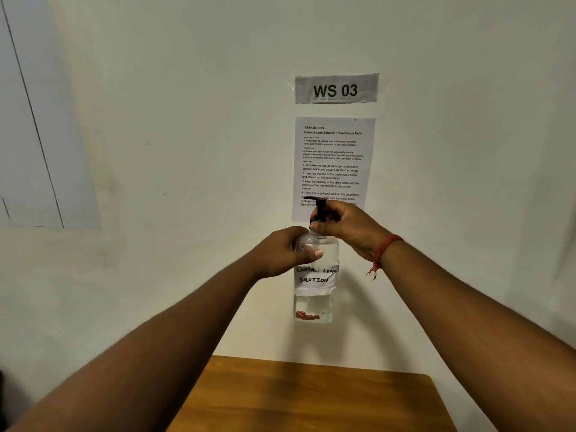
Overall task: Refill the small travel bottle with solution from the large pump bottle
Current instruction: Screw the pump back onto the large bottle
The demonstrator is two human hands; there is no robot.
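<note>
Nearest the camera, one wooden table [311, 397] fills the bottom edge, its top bare where it shows. Above it, two forearms reach forward and meet at a single container: the large pump bottle [315, 275], clear plastic, held upright in the air in front of the wall, well above the table. The left hand [280, 252] wraps round the bottle's shoulder, thumb pressed across the front of the clear plastic. The right hand [344, 227] comes over from the other side, fingers curled tight round the base of the black pump head [317, 210], just at the neck. A red thread bracelet [381, 251] circles the right wrist, loose ends dangling.

Inside the bottle, clear liquid sits low, its surface just below the white handwritten label [315, 275] reading "CONTACT LENS SOLUTION"; a reddish-brown patch shows near the bottom. One bottle in view.

Behind, on the white wall [187, 120], two papers are taped: a printed task sheet [334, 157], its lower edge hidden behind the pump, and above it a "WS 03" sign [336, 88].
</note>
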